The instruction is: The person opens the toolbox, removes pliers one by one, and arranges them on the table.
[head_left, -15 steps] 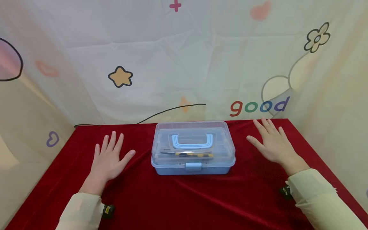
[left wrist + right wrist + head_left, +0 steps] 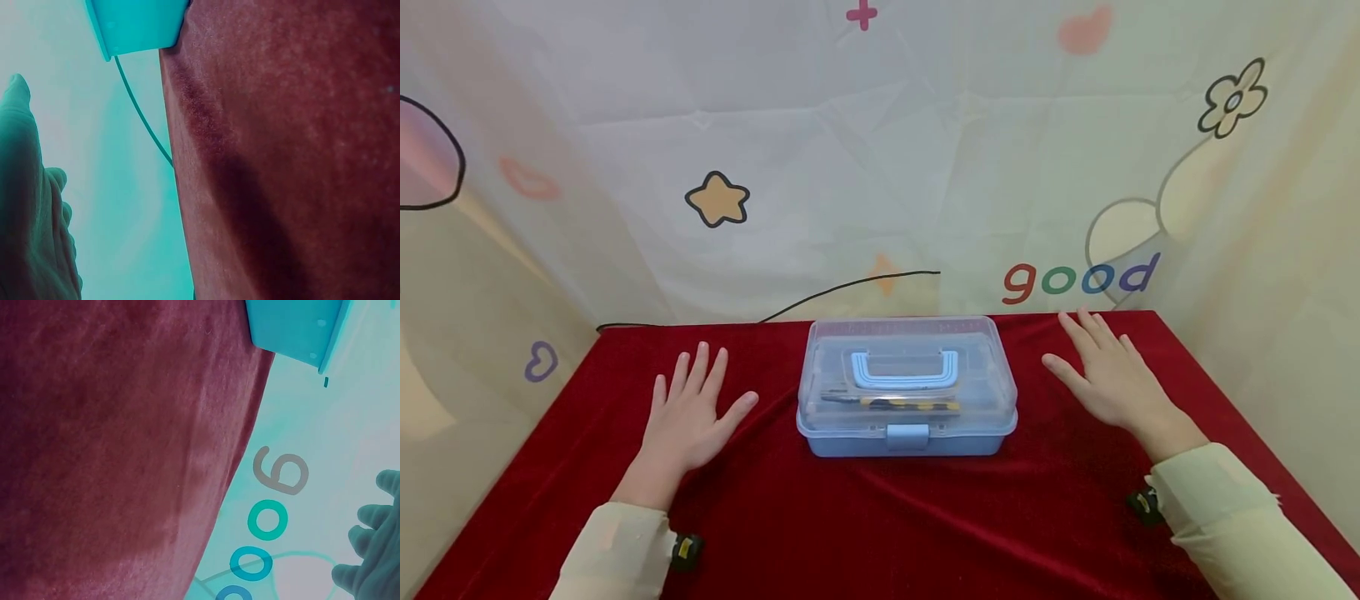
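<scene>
A blue plastic toolbox [image 2: 907, 442] with a clear lid stands in the middle of the cloth, its lid down and its latch [image 2: 907, 437] facing me. Its light blue carrying handle [image 2: 906, 382] lies folded on top. Through the lid shows a thin yellow-and-black tool [image 2: 910, 405], its kind unclear. Left of the box is my left hand [image 2: 685, 425], palm down with fingers spread straight, holding nothing. My right hand [image 2: 1108, 379] is to the right of the box, fingers extended, also without anything in it. Both hands are apart from the box; each wrist view shows a corner of it.
Dark red velvet cloth [image 2: 880, 525] covers the table, with a few soft folds. Behind and at both sides hangs a pale printed curtain [image 2: 842, 192] with a star, a flower and the word "good". A small dark device sits at each wrist.
The head view has shifted very slightly, so the scene sits a little farther right. Both hands and the toolbox keep nearly the same places.
</scene>
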Motion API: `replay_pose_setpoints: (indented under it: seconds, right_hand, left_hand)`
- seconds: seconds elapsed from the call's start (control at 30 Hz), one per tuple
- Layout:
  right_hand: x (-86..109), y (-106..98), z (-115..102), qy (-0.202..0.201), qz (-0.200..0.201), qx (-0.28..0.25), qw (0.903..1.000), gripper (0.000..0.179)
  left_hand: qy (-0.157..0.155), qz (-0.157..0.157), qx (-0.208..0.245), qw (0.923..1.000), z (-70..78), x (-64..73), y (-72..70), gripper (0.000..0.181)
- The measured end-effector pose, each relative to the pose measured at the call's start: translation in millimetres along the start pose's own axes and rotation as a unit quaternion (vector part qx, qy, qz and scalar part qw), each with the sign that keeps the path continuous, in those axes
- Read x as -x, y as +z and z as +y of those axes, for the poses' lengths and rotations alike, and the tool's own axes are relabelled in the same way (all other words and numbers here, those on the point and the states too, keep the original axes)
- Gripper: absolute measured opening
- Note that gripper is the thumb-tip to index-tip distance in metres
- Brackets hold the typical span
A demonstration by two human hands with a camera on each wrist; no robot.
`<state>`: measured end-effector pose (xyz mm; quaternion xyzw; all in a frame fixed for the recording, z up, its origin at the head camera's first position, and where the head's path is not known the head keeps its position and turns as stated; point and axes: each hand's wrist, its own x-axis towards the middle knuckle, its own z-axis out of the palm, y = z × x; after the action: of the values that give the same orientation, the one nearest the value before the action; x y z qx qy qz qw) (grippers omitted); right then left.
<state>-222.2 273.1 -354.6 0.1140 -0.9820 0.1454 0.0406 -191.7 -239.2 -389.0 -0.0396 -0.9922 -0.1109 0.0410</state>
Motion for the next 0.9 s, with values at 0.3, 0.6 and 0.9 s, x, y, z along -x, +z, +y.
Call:
replay_pose_setpoints:
  seconds: [0.3, 0.6, 0.9]
  right_hand:
    - [3.0, -1.8, -4.3, 0.000, 0.004, -0.025, 0.9997, 0.078]
    - [7.4, -2.4, -4.6, 0.006, -0.003, -0.054, 0.9985, 0.075]
    - [8.9, -1.9, -8.5, -0.002, -0.001, -0.109, 0.9941, 0.071]
  left_hand:
    - [0.006, 0.000, 0.009, 0.9999, 3.5, -1.6, 1.5, 0.087]
    - [0.004, -0.004, 0.016, 0.9999, 6.2, -3.9, 2.0, 0.087]
    - [0.006, -0.016, 0.037, 0.9992, 10.4, -3.8, 2.4, 0.085]
